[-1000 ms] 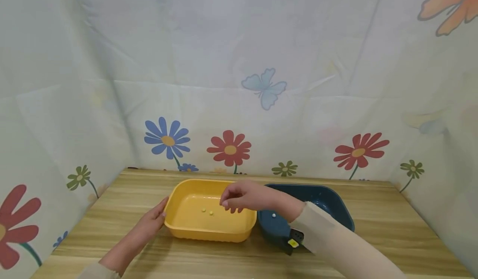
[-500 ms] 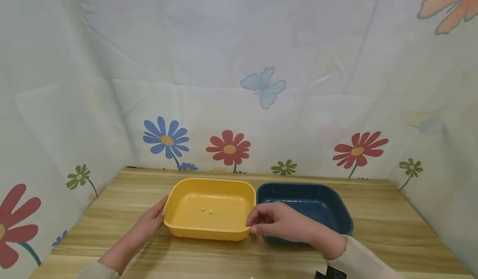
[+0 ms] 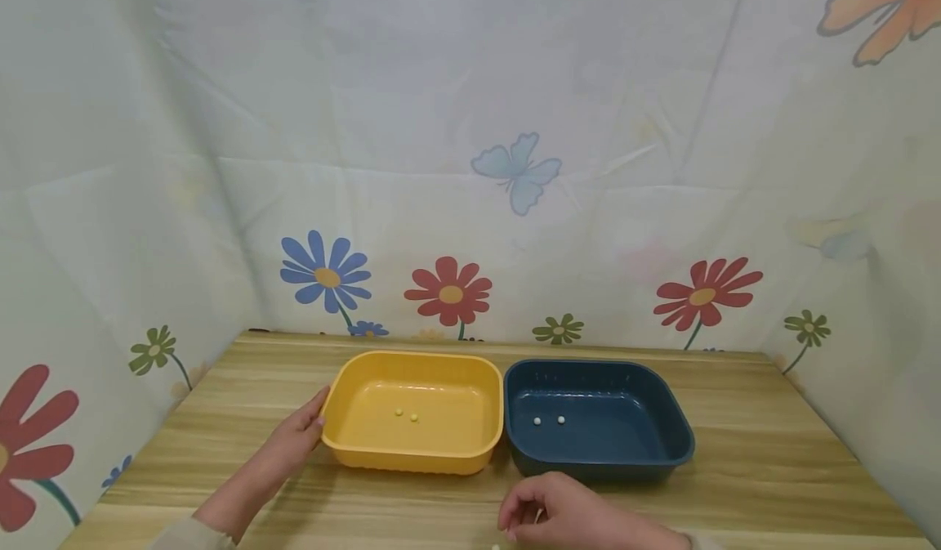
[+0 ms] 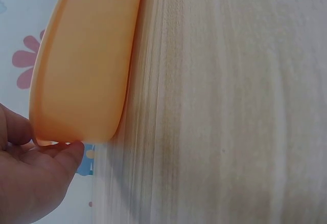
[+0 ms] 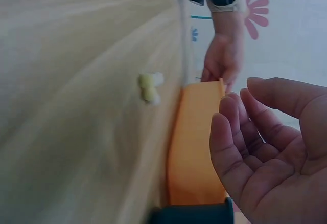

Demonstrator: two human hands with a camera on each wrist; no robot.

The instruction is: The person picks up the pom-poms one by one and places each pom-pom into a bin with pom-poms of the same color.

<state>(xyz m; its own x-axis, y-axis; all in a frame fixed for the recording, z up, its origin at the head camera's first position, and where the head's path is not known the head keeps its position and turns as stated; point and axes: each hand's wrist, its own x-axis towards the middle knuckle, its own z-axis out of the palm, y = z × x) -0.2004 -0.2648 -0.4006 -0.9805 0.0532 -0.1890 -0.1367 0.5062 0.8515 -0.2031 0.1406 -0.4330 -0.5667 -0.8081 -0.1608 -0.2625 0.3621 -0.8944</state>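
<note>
My left hand pinches the left rim of a yellow plastic basin, thumb on one side and fingers on the other in the left wrist view. Two small yellow beads lie on its floor. Against its right side stands a dark blue basin containing two small white beads. My right hand hovers in front of the blue basin, fingers loosely bent with nothing between them. In the right wrist view, several small yellow and white beads lie clustered on the tabletop near that hand.
Both basins stand on a wood-grain table. A flower-printed cloth hangs behind it and at both sides. One pale bead shows at the bottom edge of the head view.
My right hand has moved from over the yellow basin, past the blue basin's front left corner, down to the table's front. Two white beads now show in the blue basin. The left hand stays put.
</note>
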